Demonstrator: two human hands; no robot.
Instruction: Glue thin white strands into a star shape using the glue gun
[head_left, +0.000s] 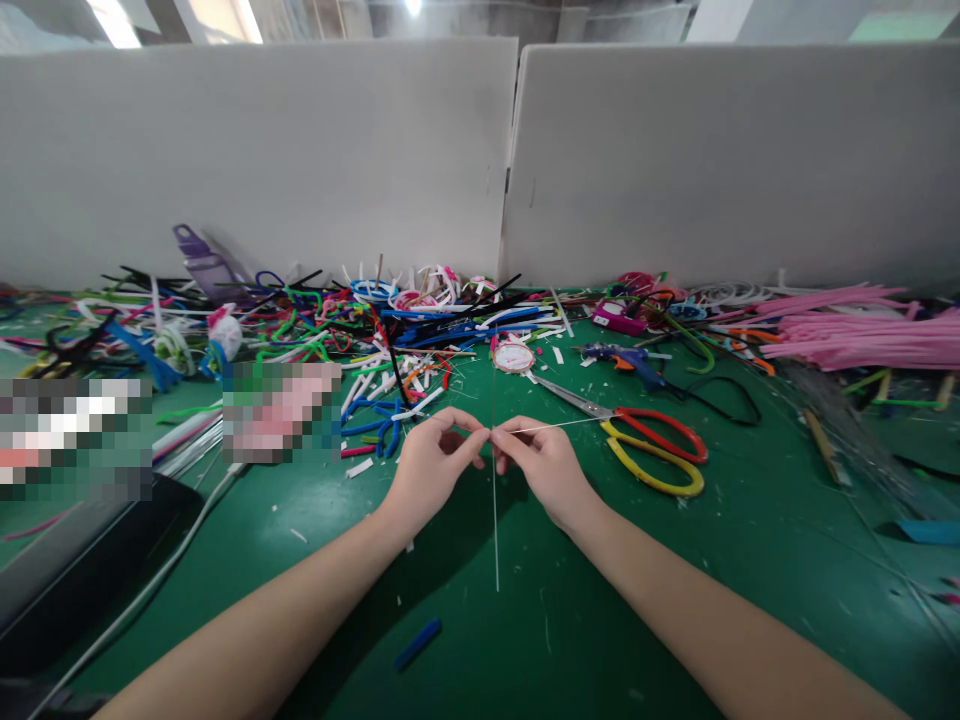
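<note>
My left hand [439, 455] and my right hand [544, 465] meet at the fingertips above the green table. Each pinches thumb against forefinger on a thin, stiff white wire [496, 530]. One length points down toward me, and another runs out to the right from the right fingers. Where the lengths meet is hidden by the fingertips, so I cannot tell whether they are joined. To the right lie scissors [592, 408] with one red and one yellow handle loop, blades apart from my hands. Beyond the fingers rests a small white oval piece with a pink edge [514, 356].
A blue glue gun [634, 368] lies beyond the scissors. Colourful pipe cleaners [450, 325] are heaped along the grey partition [300, 160], with a pink bundle [870, 330] at right. A purple bottle [206, 262] leans back left. A white cable [165, 565] crosses left; a blue scrap [418, 644] lies near me.
</note>
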